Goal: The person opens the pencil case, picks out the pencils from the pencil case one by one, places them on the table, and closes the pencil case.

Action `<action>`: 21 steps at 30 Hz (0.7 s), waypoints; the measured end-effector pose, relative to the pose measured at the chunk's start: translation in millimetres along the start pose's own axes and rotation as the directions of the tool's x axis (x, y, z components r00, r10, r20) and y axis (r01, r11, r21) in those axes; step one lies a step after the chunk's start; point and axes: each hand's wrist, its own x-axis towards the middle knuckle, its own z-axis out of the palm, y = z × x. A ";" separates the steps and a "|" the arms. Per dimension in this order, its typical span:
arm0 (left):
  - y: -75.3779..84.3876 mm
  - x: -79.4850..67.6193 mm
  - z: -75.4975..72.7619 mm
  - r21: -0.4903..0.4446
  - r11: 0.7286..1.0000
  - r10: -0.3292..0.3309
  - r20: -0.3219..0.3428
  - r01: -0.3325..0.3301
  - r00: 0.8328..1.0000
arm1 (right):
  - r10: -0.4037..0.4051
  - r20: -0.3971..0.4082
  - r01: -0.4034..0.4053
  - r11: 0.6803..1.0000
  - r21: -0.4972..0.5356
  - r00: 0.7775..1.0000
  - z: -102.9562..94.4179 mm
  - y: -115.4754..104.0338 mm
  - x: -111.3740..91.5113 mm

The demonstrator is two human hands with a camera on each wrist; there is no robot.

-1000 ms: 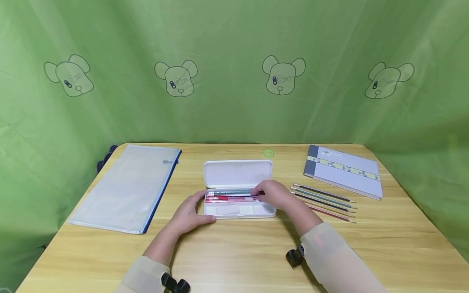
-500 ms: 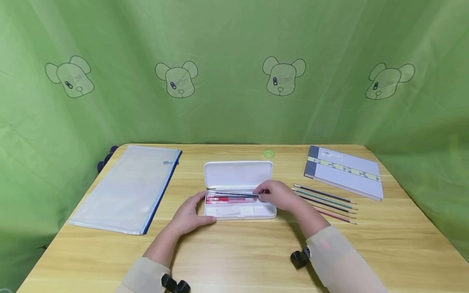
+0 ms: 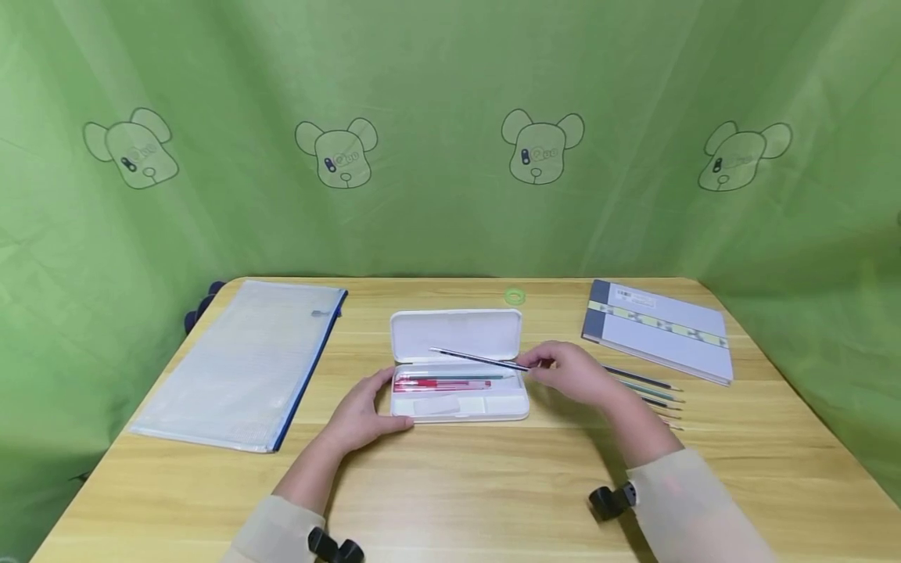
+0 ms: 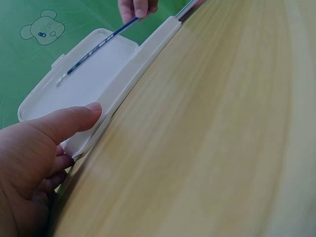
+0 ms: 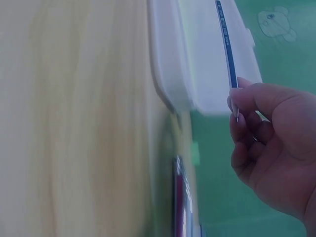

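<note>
In the head view, the left hand (image 3: 359, 413) holds the left end of a white pencil case (image 3: 496, 404), which sits on the bench (image 3: 450, 485) with its lid (image 3: 456, 332) up. Its grip is clamped on that end. The right hand (image 3: 573, 375) pinches a dark pencil (image 3: 482, 359), slanted above the case. Inside lie a green pencil (image 3: 498, 377) and a red pen (image 3: 450, 384). Loose pencils (image 3: 644, 378) lie to the right, partly behind the right arm, near a notebook (image 3: 655, 332); a zip folder (image 3: 239, 367) lies on the left.

In the left wrist view, the thumb presses the case's front wall, fingers curled round the corner.

In the right wrist view, the grip is together on the dark pencil near its sharpened tip.
</note>
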 end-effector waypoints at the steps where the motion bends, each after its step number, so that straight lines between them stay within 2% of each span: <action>1: 0.0 -0.1 0.1 0.001 1.000 0.000 0.000 0.000 1.000 | -0.001 -0.007 0.001 1.000 0.001 1.000 -3.2 2.1 -3.3; 11: -1.2 -0.8 0.3 -0.005 1.000 0.004 -0.004 -0.004 1.000 | 0.042 -0.067 -0.044 0.998 -0.034 0.997 -31.8 26.2 -43.3; 21: -0.2 -0.7 0.3 -0.006 1.000 0.012 -0.001 -0.012 1.000 | 0.099 -0.109 -0.110 0.989 -0.099 0.989 -45.5 54.3 -86.3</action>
